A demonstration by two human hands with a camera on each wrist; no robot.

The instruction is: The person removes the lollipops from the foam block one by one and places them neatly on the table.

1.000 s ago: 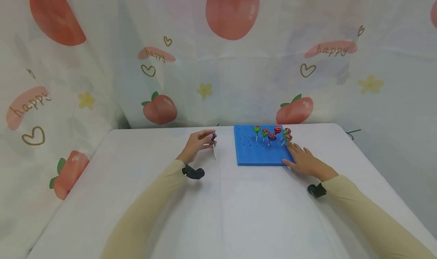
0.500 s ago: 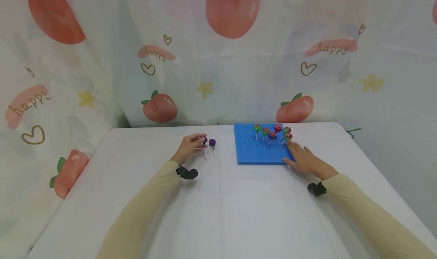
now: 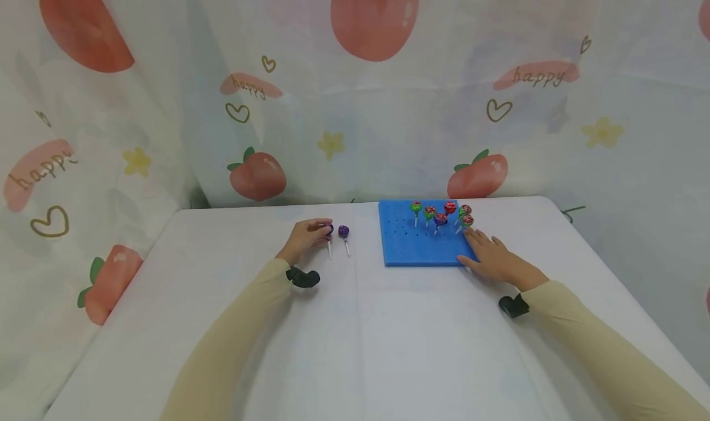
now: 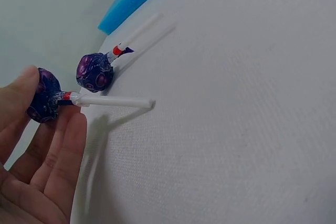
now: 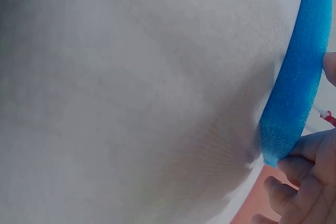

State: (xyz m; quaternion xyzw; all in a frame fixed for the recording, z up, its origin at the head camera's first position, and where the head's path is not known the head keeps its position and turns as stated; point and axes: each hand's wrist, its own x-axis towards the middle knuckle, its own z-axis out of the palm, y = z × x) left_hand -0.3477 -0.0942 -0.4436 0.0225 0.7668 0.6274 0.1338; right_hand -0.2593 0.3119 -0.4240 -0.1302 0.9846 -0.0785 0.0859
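My left hand pinches a lollipop in a purple wrapper by its round head, its white stick reaching out over the white table. Beside it on the tabletop lies a second purple lollipop, also in the head view. To the right is a blue pegboard with small holes. Several lollipops stand in it, among them a green one, a red one and a purple one. My right hand rests on the board's right edge, fingers extended near a red-and-green lollipop.
A white cloth covers the table. Behind it hangs a curtain printed with fruit, hearts and flowers. A dark wrist device sits at my left cuff, and another one at my right.
Holding a purple lollipop, my left hand has shifted left; the other purple lollipop, which it covered a second ago, now shows beside it. My right hand stays at the board's edge.
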